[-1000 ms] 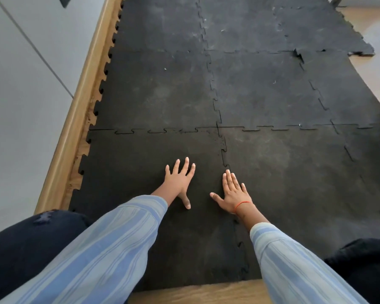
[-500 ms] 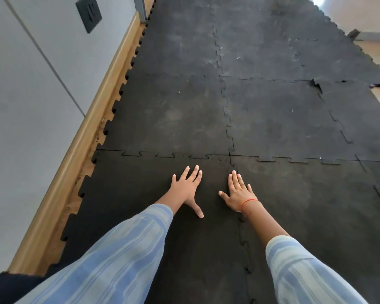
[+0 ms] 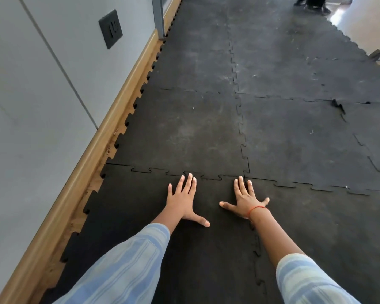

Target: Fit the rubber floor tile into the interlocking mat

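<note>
Your left hand [image 3: 181,201] and right hand [image 3: 245,199] lie spread wide and flat, holding nothing, on the tile [image 3: 140,216] — its far seam just past your fingertips looks meshed with the mat [image 3: 294,132], so little seems left.

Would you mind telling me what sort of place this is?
Probably an indoor room or corridor being floored, perhaps a gym: black interlocking rubber mat along a grey wall, with wooden skirting board and a wall socket.
</note>
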